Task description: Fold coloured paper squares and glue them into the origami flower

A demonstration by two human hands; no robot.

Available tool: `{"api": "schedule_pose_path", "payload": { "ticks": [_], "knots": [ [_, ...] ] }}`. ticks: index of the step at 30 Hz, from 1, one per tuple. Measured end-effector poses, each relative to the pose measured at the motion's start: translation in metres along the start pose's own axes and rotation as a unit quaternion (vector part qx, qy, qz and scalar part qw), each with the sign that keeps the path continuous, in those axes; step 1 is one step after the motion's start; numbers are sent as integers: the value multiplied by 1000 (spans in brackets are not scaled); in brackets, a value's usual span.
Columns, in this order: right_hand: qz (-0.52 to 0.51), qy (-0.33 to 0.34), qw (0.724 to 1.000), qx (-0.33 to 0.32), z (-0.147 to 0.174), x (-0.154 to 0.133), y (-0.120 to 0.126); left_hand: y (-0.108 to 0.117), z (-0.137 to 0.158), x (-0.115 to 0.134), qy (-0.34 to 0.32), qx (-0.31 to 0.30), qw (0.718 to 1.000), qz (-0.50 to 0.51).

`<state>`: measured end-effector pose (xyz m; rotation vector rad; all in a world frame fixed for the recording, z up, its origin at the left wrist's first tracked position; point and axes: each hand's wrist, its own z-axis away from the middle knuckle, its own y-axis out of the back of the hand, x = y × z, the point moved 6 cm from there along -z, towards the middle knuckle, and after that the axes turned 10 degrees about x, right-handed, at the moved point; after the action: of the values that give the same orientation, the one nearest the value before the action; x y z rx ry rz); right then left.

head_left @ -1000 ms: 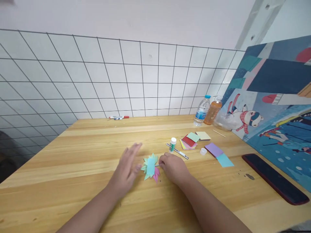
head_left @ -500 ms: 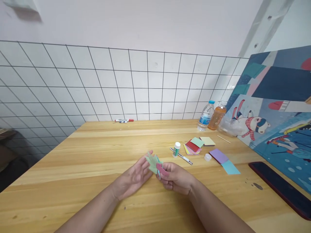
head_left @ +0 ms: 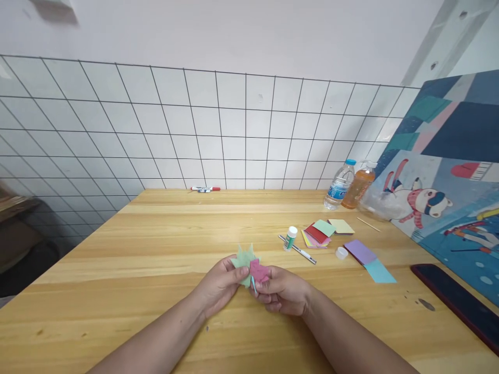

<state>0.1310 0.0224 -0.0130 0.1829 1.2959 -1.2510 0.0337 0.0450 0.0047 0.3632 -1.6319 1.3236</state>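
Observation:
Both of my hands hold a small piece of folded paper craft above the table's near middle. Its pale green part [head_left: 243,258] has pointed tips and sits under the thumb of my left hand [head_left: 221,284]. The magenta part [head_left: 259,270] is pinched by my right hand [head_left: 285,292], with a bit of light blue paper showing below it. Fingers hide the back of the craft. A glue stick [head_left: 290,238] with a white cap stands upright just beyond my right hand, beside a slim silver-and-white pen-like tool [head_left: 303,253].
On the wooden table [head_left: 163,234], stacked coloured paper squares [head_left: 317,234] lie right of the glue. Purple paper [head_left: 360,252], a small clear cap [head_left: 341,253] and a phone [head_left: 452,296] are farther right. Two bottles [head_left: 340,187] stand at the back; markers [head_left: 205,189] lie by the wall.
My left hand, spread beside the paper craft before, has closed its thumb onto the green part. The craft has turned, showing more of the magenta part. The view has shifted slightly.

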Motion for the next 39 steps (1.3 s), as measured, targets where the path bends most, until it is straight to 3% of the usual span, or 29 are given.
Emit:
{"api": "schedule_pose_path", "payload": {
  "ticks": [7,11,13,16,20,24,31,39],
  "knots": [
    [29,15,998,49,-1,-4,5,15,-4,11,-40,65,993,-96],
    [43,69,985,152,-3,-11,16,32,-4,24,-75,159,978,-113],
    [88,134,958,238,-3,-17,26,43,-6,33,-88,211,963,-142],
    [226,264,882,319,-2,-27,31,62,-17,54,-111,287,927,-214],
    [424,296,820,246,-11,-19,12,91,-53,93,-97,357,860,-351],
    [512,296,775,223,-11,-17,5,118,-99,121,-82,387,838,-376],
    [499,301,781,223,-17,-18,11,133,-160,118,-60,420,798,-429],
    [486,301,786,235,-25,-14,18,135,-192,110,-46,417,754,-506]
  ]
}}
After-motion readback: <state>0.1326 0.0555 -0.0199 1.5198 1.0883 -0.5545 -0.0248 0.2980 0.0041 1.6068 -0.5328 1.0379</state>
